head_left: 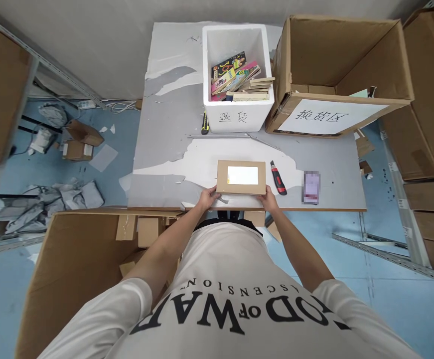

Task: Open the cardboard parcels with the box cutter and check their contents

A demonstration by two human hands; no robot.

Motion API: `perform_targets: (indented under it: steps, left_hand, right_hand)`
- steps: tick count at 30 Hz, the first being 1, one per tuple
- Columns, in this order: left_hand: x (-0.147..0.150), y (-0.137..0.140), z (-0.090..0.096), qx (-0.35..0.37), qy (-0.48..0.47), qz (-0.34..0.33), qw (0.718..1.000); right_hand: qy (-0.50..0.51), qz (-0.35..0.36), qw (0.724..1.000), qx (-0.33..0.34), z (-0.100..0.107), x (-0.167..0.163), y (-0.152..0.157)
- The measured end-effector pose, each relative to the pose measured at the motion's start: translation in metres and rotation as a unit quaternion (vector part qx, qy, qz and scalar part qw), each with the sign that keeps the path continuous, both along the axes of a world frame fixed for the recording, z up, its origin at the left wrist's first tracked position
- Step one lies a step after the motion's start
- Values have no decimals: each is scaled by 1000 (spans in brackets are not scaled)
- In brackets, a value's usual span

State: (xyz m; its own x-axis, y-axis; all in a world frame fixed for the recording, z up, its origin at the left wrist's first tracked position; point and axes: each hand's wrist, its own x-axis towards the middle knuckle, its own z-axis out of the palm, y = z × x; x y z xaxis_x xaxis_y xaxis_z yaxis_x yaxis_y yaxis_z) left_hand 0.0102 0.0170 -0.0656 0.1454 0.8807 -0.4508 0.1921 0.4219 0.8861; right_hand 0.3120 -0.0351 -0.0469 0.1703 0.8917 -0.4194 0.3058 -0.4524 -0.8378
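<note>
A small brown cardboard box with a white label on top is at the front of the table. My left hand grips its near left corner, and my right hand grips the near right corner. The fingers of both hands are partly hidden by the box. Just right of the box lies a red and black utility knife. Farther right is a phone with a blurred screen.
At the back stand a white foam bin with books and a large open carton with a handwritten sign. A yellow and black cutter lies beside the bin. Left of me is a big carton holding smaller boxes. Shelving with cartons flanks the right.
</note>
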Motion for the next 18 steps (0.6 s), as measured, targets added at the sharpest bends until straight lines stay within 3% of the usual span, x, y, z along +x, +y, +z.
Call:
perform_targets:
  steps: [4,8,13,18]
  left_hand:
    - [5,2,11,46,0,-23,999]
    - [2,8,43,114,65,-31,991]
    - [12,24,90,164,207,6,964]
    - [22,35,102,146,283,-9,948]
  right_hand:
    - [27,-10,999,18,10,-4,4]
    - [56,7,996,73,36,2,15]
    - [-85,26,994,62,73,11,40]
    - [-179,54,982,12,73,15,53]
